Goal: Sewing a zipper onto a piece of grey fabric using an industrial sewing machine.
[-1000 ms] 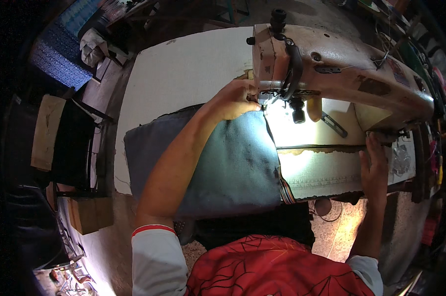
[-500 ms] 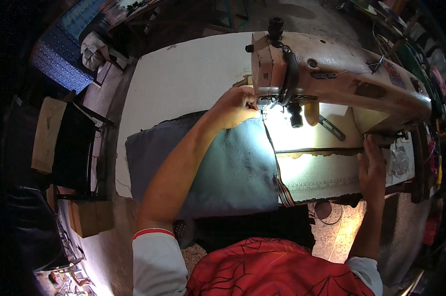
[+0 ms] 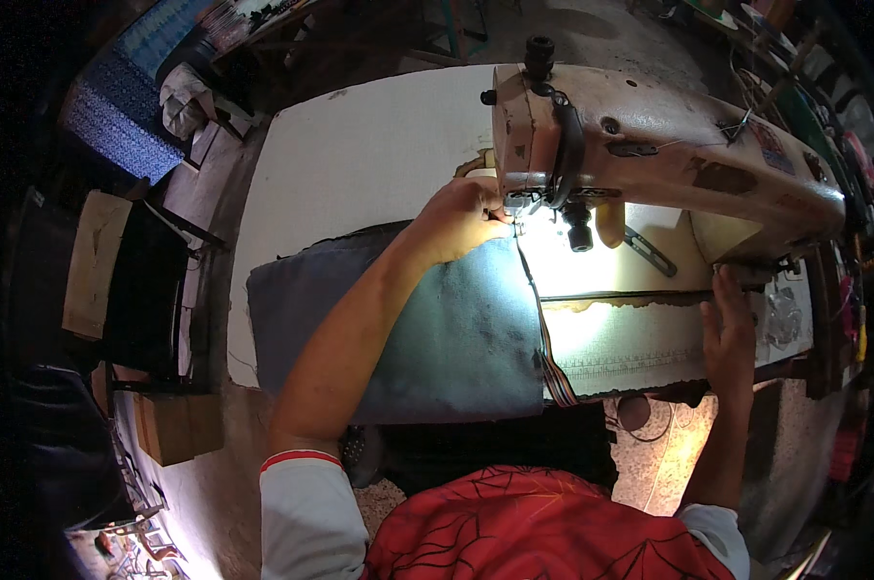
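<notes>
My left hand [image 3: 461, 220] is closed in a pinch right beside the needle area of a sewing machine [image 3: 664, 145]. Whatever its fingertips hold is too small and shadowed to make out. Beneath the hand and forearm spreads a grey-blue cloth [image 3: 447, 333], its top right corner reaching the needle area. A striped strip [image 3: 556, 377] runs along the cloth's right edge and hangs at the table's front. On the right, my right hand [image 3: 731, 324] lies with outstretched fingers, its fingertips touching the base of the machine's upright.
A slotted metal piece [image 3: 652, 251] lies under the machine arm. The white table [image 3: 360, 145] has a printed ruler scale [image 3: 635, 362] near its front edge. A lamp glow lights the needle area. Left of the table stand a black chair [image 3: 142, 290] and a cardboard box [image 3: 176, 427].
My left hand has shifted very slightly at the needle area, its fingers still pinched. The cloth and my right hand have stayed practically in place.
</notes>
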Demonstrator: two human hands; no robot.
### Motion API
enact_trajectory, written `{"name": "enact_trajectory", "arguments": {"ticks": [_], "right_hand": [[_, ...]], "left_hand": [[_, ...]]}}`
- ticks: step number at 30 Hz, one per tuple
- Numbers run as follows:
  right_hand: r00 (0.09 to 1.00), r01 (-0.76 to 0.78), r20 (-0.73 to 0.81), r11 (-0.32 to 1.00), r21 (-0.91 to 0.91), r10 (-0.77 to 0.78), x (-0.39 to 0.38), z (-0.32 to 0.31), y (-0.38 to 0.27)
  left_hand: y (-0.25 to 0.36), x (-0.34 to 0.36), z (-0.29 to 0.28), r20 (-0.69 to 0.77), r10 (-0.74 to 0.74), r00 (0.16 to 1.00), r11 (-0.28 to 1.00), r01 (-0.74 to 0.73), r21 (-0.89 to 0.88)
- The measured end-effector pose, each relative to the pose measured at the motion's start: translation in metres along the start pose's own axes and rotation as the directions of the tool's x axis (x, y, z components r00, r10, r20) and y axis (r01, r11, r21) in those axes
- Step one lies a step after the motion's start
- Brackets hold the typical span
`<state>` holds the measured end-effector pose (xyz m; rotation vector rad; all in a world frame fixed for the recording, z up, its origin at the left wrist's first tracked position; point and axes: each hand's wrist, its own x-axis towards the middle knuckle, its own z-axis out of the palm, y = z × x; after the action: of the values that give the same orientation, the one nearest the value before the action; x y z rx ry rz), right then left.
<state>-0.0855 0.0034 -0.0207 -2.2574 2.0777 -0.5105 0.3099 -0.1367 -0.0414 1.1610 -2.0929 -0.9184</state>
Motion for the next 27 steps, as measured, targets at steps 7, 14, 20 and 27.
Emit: {"name": "enact_trajectory", "arguments": {"ticks": [7,14,20,27], "right_hand": [[1.000,-0.014,0.010,1.000,0.005,0.014,0.000,-0.001,0.000],[1.000,-0.001,-0.001,1.000,-0.013,0.001,-0.001,0.001,0.004],[1.000,-0.001,-0.023,0.999,0.042,0.002,-0.003,0.004,0.005],[0.999,-0.032,-0.006,0.999,0.041,0.033,-0.003,0.004,0.002]], "left_hand": [[0.005,-0.004,0.001,-0.001,0.046,0.999,0.996,-0.046,0.073],[-0.005,-0.008,0.007,-0.012,0.155,0.988,0.976,-0.151,0.157],[-0.005,-0.011,0.010,-0.028,0.235,0.972,0.951,-0.224,0.211],[0.002,-0.016,0.012,-0.027,0.187,0.982,0.967,-0.179,0.181]]}}
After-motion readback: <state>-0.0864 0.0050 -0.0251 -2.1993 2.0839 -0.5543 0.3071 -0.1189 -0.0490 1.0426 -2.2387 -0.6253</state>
